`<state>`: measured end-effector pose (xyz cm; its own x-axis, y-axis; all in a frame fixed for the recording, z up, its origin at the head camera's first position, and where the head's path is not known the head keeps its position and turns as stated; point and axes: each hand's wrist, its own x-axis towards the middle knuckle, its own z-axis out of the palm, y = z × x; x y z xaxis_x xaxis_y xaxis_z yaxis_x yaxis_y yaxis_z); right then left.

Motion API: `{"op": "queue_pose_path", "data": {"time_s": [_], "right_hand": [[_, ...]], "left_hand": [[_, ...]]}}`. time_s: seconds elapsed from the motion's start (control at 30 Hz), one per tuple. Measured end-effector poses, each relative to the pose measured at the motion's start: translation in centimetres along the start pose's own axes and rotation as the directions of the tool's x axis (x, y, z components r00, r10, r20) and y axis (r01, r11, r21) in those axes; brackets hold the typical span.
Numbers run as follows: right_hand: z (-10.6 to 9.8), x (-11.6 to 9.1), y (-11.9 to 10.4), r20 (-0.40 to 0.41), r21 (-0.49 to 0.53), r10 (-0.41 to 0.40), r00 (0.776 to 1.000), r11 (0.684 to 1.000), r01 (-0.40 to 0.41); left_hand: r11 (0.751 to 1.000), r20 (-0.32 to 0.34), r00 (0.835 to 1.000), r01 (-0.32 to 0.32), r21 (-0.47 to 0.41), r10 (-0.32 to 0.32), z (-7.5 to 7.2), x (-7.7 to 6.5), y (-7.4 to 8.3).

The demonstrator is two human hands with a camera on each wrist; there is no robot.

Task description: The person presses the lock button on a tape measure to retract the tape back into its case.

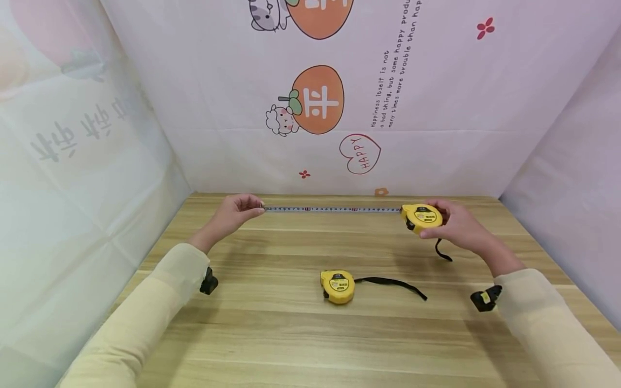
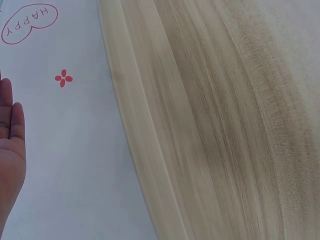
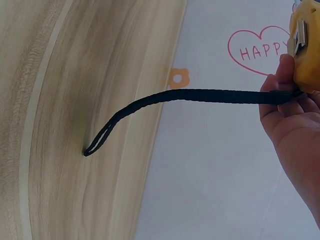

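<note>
In the head view my right hand (image 1: 453, 223) grips a yellow tape measure (image 1: 422, 217) with a black wrist strap (image 1: 442, 251) hanging below it. Its metal blade (image 1: 332, 209) runs straight leftward, numbers facing up, to my left hand (image 1: 237, 212), which pinches the hooked end between thumb and fingers. The right wrist view shows the yellow case (image 3: 309, 45) at the upper right edge, the black strap (image 3: 200, 96) dangling from it and the right hand (image 3: 295, 135) around it. Only part of the left hand (image 2: 11, 145) shows at the left edge of its wrist view.
A second yellow tape measure (image 1: 338, 286) lies on the wooden table (image 1: 271, 334), its black strap (image 1: 393, 282) stretched out to the right. A printed white cloth (image 1: 218, 108) hangs behind the table's back edge, with more cloth on both sides.
</note>
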<state>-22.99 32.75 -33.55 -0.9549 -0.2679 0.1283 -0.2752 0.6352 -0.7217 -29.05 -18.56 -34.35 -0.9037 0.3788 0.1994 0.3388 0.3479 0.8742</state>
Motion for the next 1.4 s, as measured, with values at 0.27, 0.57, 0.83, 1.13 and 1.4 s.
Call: {"op": "queue_pose_path", "data": {"time_s": [0.27, 0.57, 0.83, 1.13, 1.4], "right_hand": [[0.2, 0.1, -0.2, -0.005, 0.039, -0.003, 1.000, 0.999, 0.003], [0.4, 0.2, -0.2, 0.000, 0.035, -0.011, 1.000, 0.999, 0.011], [0.6, 0.5, -0.1, -0.002, 0.024, -0.005, 1.000, 1.000, 0.005], [0.7, 0.5, -0.6, -0.005, 0.021, 0.003, 1.000, 1.000, -0.003], [0.9, 0.6, -0.8, -0.003, 0.033, -0.007, 1.000, 0.999, 0.007]], "left_hand": [[0.999, 0.002, 0.999, -0.038, 0.004, 0.038, 0.4, 0.1, -0.1], [0.999, 0.006, 0.999, -0.047, 0.005, 0.047, 0.7, 0.3, 0.1], [0.999, 0.014, 0.999, -0.041, -0.002, 0.041, 0.9, 0.3, 0.2], [0.999, 0.025, 0.999, -0.045, -0.015, 0.046, 1.1, 0.6, 0.2], [0.999, 0.023, 0.999, -0.046, -0.019, 0.046, 1.2, 0.7, 0.2]]}}
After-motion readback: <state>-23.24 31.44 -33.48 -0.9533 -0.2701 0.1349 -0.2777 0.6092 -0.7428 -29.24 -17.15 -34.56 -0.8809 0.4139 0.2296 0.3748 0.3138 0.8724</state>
